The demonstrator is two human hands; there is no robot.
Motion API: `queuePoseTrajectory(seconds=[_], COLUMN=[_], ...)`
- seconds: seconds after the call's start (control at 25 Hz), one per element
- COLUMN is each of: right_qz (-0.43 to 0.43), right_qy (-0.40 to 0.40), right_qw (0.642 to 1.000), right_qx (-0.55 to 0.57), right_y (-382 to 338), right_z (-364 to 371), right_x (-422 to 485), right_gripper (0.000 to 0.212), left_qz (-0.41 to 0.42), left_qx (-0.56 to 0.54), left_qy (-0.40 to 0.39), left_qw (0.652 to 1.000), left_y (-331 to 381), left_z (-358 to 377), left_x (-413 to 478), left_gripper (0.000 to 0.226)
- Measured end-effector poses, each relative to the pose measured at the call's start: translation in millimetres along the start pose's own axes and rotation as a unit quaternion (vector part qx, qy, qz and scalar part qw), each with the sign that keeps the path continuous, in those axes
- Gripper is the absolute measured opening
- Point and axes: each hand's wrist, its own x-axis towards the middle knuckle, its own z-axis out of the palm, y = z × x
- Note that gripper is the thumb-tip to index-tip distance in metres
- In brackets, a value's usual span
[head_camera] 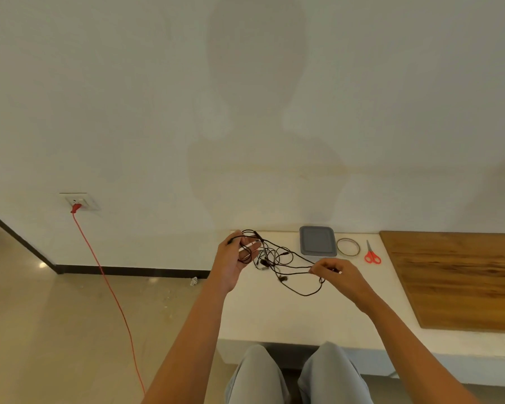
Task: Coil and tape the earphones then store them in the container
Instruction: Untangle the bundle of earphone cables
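Note:
Black wired earphones point(277, 259) hang in loose tangled loops above the white table point(274, 313). My left hand point(233, 258) holds one end of the cord, pinched under the thumb, with loops lying over its straight fingers. My right hand point(337, 272) pinches the cord further along, pulling a strand out to the right. A grey lidded container point(317, 240) sits at the back of the table. A roll of clear tape point(348, 247) lies just right of it.
Red-handled scissors point(372, 253) lie right of the tape. A wooden board point(461, 278) covers the table's right part. A red cable point(111, 290) runs from a wall socket point(80, 201) down across the floor at left. My knees point(295, 371) are under the table's front edge.

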Motion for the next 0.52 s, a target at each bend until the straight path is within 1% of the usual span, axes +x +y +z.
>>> queuePoseTrajectory(seconds=[0.08,0.12,0.2,0.28,0.36,0.4,0.52], right_qz=[0.041,0.058,0.07,0.061,0.062,0.071,0.118], right_qy=[-0.041,-0.05,-0.062,-0.071,-0.065,-0.057,-0.035], right_qw=[0.998,0.997,0.996,0.996,0.995,0.993,0.978], right_qx=[0.013,0.007,-0.012,-0.007,0.041,0.074,0.169], right_y=[-3,-6,-12,-19,-26,-30,-37], right_z=[7,10,18,25,33,38,47], right_x=[-1,-2,-1,1,5,8,14], right_gripper=[0.039,0.048,0.056,0.047,0.03,0.026,0.033], left_qz=[-0.007,-0.014,-0.028,-0.032,-0.026,-0.022,-0.014], left_qx=[-0.019,-0.028,-0.06,-0.087,-0.103,-0.111,-0.122], left_qy=[-0.013,-0.022,-0.043,-0.068,-0.092,-0.1,-0.108], left_qw=[1.0,0.999,0.997,0.993,0.99,0.989,0.987], left_y=[0,1,1,4,6,8,11], left_z=[6,9,15,19,24,25,26], left_x=[1,-1,-3,-9,-16,-19,-23], left_gripper=[0.027,0.026,0.023,0.027,0.034,0.036,0.038])
